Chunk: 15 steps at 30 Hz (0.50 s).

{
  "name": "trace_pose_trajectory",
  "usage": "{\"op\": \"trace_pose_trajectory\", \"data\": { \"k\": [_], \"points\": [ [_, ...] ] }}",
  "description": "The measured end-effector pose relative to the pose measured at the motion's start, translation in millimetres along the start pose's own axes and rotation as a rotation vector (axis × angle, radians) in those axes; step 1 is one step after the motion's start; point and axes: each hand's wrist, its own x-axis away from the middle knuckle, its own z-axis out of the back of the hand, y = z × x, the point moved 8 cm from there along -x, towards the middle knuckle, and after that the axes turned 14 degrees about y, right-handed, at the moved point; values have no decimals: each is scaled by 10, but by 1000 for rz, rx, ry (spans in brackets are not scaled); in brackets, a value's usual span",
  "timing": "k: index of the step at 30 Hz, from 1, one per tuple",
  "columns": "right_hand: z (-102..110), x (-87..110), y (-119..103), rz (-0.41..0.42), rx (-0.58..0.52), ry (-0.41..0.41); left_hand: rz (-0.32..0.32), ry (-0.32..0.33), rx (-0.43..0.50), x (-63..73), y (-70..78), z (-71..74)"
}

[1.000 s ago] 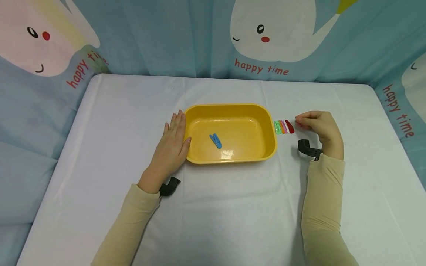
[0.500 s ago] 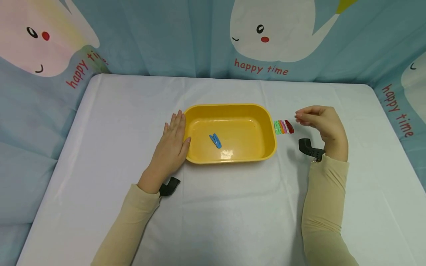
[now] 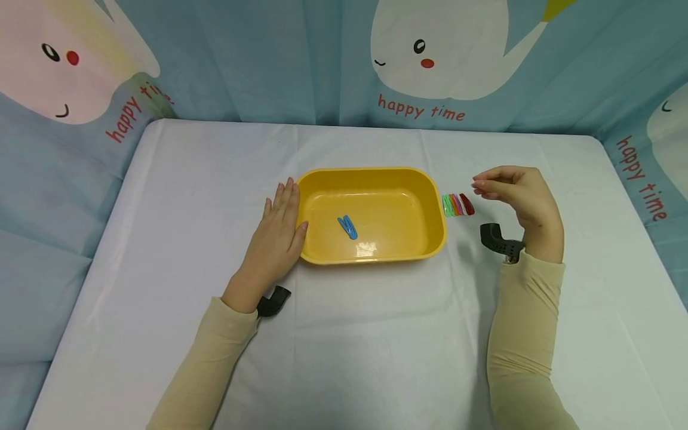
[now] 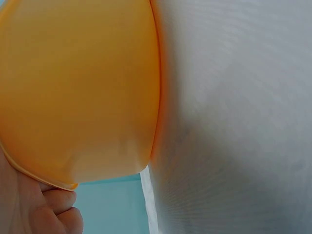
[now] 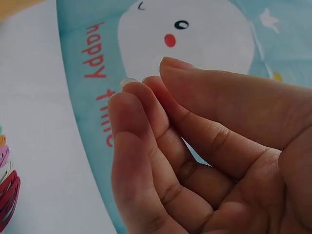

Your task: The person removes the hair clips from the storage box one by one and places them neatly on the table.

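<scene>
Yellow tray (image 3: 398,221) on tabletop (image 3: 355,346) contains blue clips (image 3: 351,227), apparently two. Left hand (image 3: 271,239), fingers straight, touches the tray's left end; right hand (image 3: 524,194), fingers loosely bent, hovers near multicoloured clips (image 3: 458,205) right of tray.

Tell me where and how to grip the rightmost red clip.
I'd probably take the red clip by its outer long edge, with the right hand coming from above right: that side faces bare white cloth, while neighbouring clips crowd its left.
</scene>
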Motion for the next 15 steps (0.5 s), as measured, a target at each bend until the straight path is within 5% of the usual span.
{"op": "trace_pose_trajectory", "data": {
  "k": [15],
  "points": [
    [-104, 60, -134, 38, 38, -22, 5, -4, 6, -1, -4, -3]
  ]
}}
